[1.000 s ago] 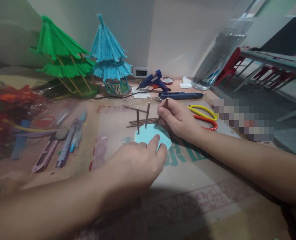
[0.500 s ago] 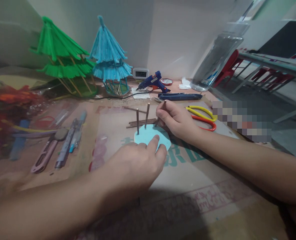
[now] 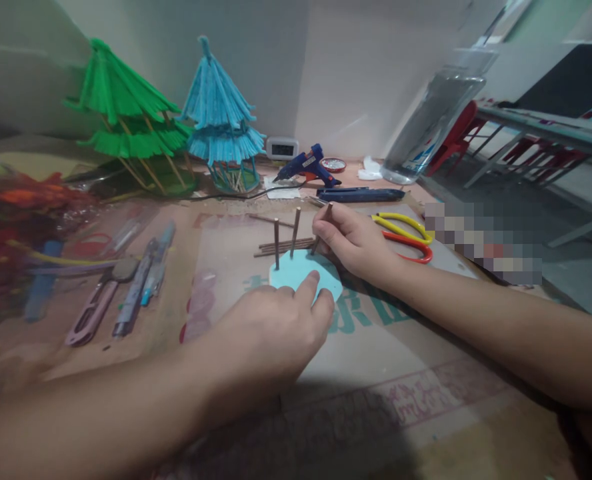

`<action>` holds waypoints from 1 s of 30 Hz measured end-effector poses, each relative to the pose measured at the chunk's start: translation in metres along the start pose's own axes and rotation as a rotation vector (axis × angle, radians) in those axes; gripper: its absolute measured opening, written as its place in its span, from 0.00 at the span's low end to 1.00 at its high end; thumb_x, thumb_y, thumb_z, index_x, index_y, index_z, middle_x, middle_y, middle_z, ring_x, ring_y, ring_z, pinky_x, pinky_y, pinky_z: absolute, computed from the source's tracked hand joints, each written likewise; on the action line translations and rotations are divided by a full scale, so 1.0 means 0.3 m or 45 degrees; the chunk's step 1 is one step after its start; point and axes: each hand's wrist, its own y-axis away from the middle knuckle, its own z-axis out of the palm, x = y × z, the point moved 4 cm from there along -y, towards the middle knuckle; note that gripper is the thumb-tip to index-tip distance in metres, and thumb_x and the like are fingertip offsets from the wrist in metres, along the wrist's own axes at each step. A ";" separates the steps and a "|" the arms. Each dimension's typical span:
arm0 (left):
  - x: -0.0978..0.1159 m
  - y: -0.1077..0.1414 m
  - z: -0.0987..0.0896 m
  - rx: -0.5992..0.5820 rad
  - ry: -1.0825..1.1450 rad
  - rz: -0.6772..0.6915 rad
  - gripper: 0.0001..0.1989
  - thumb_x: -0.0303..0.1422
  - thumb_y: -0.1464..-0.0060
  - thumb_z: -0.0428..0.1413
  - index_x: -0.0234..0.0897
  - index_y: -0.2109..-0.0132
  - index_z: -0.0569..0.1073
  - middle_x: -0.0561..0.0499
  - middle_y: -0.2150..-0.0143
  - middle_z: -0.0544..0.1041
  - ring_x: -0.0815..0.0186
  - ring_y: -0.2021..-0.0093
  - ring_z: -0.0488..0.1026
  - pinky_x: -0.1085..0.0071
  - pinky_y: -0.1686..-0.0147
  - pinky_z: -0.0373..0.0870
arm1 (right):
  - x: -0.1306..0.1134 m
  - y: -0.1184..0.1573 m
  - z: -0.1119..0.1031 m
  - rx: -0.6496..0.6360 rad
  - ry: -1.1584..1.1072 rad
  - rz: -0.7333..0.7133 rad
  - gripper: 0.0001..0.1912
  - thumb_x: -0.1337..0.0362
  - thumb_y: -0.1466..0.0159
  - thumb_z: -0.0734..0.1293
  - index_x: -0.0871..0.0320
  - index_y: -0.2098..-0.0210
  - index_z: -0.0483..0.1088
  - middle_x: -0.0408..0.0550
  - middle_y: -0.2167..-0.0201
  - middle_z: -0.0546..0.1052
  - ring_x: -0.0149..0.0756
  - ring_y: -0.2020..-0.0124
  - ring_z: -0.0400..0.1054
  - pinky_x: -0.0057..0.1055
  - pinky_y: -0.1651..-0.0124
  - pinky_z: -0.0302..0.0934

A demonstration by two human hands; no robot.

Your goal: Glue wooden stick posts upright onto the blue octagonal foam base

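A light-blue, many-sided flat piece (image 3: 299, 268) lies on the printed sheet in front of me. Two thin brown sticks (image 3: 295, 232) stand upright near its far left edge. My left hand (image 3: 281, 320) holds the piece down, fingertips on its near side; the hand hides its front edge. Pinched in my right hand (image 3: 349, 240) is another brown stick (image 3: 330, 211), held nearly upright with its lower end at the piece's far edge. Whether that end touches is hard to see. Several loose brown sticks (image 3: 276, 249) lie just behind the piece.
Behind are a blue glue gun (image 3: 306, 165), a dark blue cutter (image 3: 361, 194), and green (image 3: 126, 93) and blue (image 3: 217, 100) fuzzy-roofed models. Yellow-and-red-handled scissors (image 3: 406, 233) lie beside my right hand. Pens (image 3: 136, 287) and a pink-handled tool (image 3: 93, 313) are at left.
Both hands keep their hold, and the stick stays at the edge of the light-blue piece. Only a slight shift of the whole view shows.
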 end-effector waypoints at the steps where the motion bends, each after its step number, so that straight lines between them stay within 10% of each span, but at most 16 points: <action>1: -0.001 0.000 0.000 -0.001 -0.002 0.002 0.06 0.31 0.36 0.51 0.34 0.54 0.69 0.36 0.48 0.78 0.62 0.75 0.75 0.66 0.79 0.70 | 0.000 0.000 0.000 -0.006 0.000 0.001 0.11 0.59 0.29 0.60 0.55 0.68 0.63 0.39 0.77 0.68 0.31 0.73 0.62 0.30 0.65 0.57; 30: 0.008 0.003 0.009 -0.039 -0.009 -0.005 0.12 0.31 0.36 0.50 0.33 0.48 0.71 0.35 0.43 0.76 0.58 0.73 0.78 0.63 0.80 0.73 | 0.004 0.001 0.003 -0.069 0.028 0.058 0.11 0.58 0.29 0.61 0.56 0.67 0.65 0.41 0.74 0.72 0.32 0.71 0.65 0.30 0.65 0.57</action>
